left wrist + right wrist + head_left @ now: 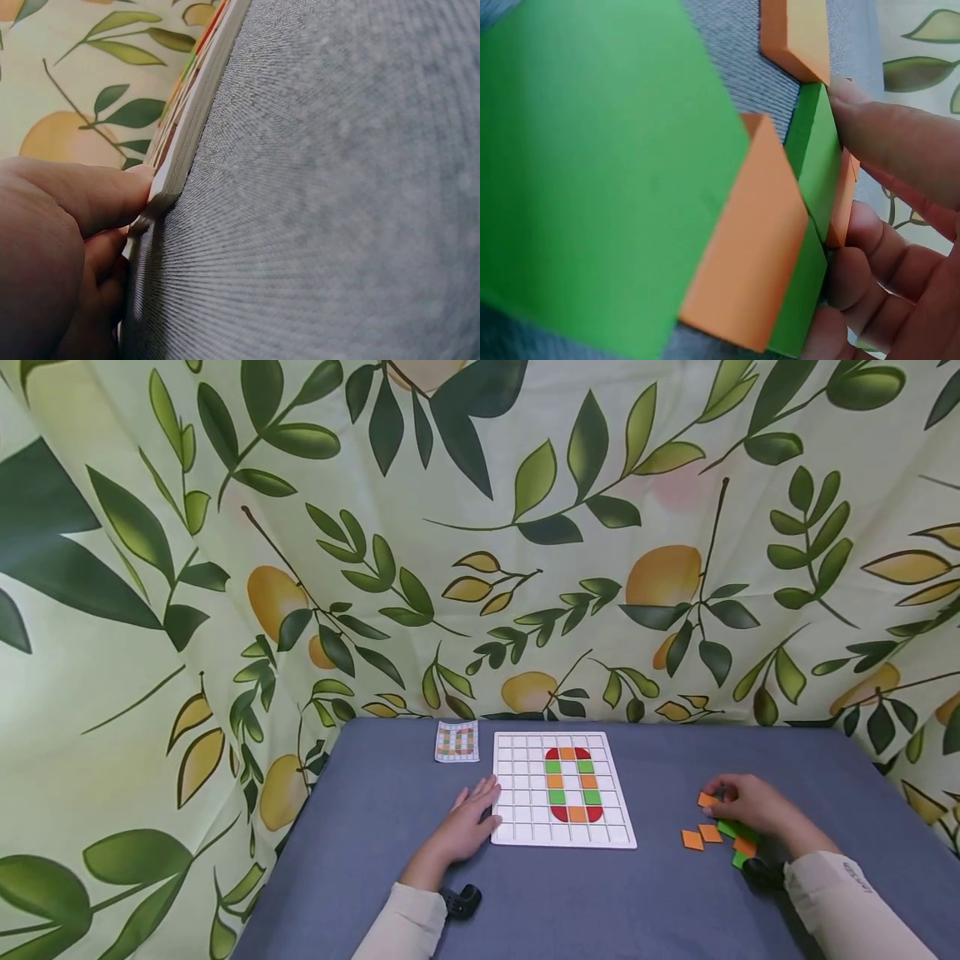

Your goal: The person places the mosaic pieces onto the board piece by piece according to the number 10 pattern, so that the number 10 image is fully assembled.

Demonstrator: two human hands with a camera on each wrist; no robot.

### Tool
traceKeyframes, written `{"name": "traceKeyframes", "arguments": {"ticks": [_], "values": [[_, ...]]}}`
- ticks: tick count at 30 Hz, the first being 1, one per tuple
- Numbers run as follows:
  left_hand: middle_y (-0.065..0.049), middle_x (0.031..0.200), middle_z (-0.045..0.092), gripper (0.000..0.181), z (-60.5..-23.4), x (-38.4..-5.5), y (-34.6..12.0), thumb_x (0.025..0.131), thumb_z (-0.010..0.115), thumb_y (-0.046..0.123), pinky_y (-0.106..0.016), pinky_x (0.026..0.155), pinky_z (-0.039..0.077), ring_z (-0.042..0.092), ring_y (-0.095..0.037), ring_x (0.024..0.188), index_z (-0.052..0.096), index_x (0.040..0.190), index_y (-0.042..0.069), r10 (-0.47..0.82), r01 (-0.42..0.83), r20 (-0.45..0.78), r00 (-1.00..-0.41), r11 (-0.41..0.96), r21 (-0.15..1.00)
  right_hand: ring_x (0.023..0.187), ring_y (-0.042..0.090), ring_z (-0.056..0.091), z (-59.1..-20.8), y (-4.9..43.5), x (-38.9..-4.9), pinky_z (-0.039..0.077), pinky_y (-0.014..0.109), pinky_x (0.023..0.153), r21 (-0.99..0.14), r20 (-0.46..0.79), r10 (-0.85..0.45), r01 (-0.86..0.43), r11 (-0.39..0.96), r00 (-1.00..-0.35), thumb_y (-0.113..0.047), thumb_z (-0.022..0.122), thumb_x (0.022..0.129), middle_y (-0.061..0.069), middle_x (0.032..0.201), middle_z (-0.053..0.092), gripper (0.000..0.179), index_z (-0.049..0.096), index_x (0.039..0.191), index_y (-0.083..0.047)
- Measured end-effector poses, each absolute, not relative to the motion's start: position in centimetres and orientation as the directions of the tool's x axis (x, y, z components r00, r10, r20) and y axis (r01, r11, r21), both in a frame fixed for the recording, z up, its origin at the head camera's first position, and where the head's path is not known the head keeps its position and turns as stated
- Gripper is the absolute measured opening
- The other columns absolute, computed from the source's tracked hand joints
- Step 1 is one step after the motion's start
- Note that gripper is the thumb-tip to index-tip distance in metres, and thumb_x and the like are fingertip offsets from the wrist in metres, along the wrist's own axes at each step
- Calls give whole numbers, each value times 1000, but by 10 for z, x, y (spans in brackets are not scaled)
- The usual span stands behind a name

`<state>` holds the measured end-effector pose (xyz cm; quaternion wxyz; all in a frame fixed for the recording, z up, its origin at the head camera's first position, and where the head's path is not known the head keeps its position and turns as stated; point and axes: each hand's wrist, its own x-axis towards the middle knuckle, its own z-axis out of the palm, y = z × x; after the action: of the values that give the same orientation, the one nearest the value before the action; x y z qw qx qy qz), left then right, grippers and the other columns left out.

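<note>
A white gridded board (521,835) lies on the table, bearing a closed ring of red rounded corner pieces (558,813) and green and orange square tiles (577,814). My left hand (467,822) rests at the board's left edge, fingers extended; up close, the thumb (112,196) touches the board's rim (180,169). To the right, my right hand (753,806) bends over a loose group of tiles, its thumb and forefinger pinching an orange tile (706,799). Green tiles (600,172) and another orange tile (746,247) lie beneath and beside that hand.
A small patterned card (457,742) lies behind the board's left corner. Two loose orange tiles (692,840) sit left of the right hand. Black wrist devices (462,902) hang under both wrists. A leaf-printed curtain (480,610) stands behind the blue-grey table (555,902).
</note>
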<state>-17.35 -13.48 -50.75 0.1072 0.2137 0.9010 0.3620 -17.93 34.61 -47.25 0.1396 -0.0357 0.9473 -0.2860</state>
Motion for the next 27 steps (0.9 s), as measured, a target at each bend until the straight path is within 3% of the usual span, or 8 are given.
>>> {"name": "traceKeyframes", "arguments": {"ticks": [7, 11, 18, 24, 27], "values": [[-11, 162, 24, 57, -508, -173, -136, 101, 53, 21, -55, 123, 6, 17, -31, 152, 35, 152, 2, 475, 319, -35, -879, 643, 697, 73, 18, 50, -474, 344, -182, 41, 26, 59, -581, -259, -120, 55, 812, -958, -17, 76, 83, 3, 80, 54, 23, 62, 93, -2], [-12, 162, 25, 57, -509, -174, -136, 101, 53, 21, -56, 122, 7, 18, -32, 151, 35, 152, 2, 474, 324, -30, -880, 645, 692, 71, 17, 52, -474, 342, -184, 44, 27, 59, -562, -242, -117, 41, 826, -963, -19, 76, 84, 2, 79, 61, 17, 68, 88, -4], [-9, 162, 25, 57, -508, -175, -137, 101, 53, 22, -53, 123, 7, 18, -29, 152, 35, 152, 4, 463, 321, -31, -886, 660, 679, 73, 16, 54, -469, 332, -192, 49, 30, 63, -496, -199, -161, -42, 867, -967, -22, 73, 87, 7, 89, 71, 26, 75, 100, 0], [-9, 162, 26, 57, -508, -174, -135, 101, 53, 22, -53, 123, 8, 19, -28, 151, 35, 151, 3, 465, 325, -31, -885, 665, 672, 77, 15, 61, -465, 310, -206, 54, 36, 67, -460, -87, -225, -161, 873, -971, -26, 73, 88, 9, 93, 74, 28, 76, 101, -1], [-9, 162, 27, 56, -508, -173, -135, 101, 54, 22, -54, 123, 9, 20, -29, 151, 36, 151, 2, 464, 330, -25, -886, 665, 670, 76, 15, 62, -461, 288, -218, 54, 36, 66, -483, -14, -226, -191, 854, -974, -22, 76, 85, 6, 87, 73, 24, 76, 98, -2]]}}
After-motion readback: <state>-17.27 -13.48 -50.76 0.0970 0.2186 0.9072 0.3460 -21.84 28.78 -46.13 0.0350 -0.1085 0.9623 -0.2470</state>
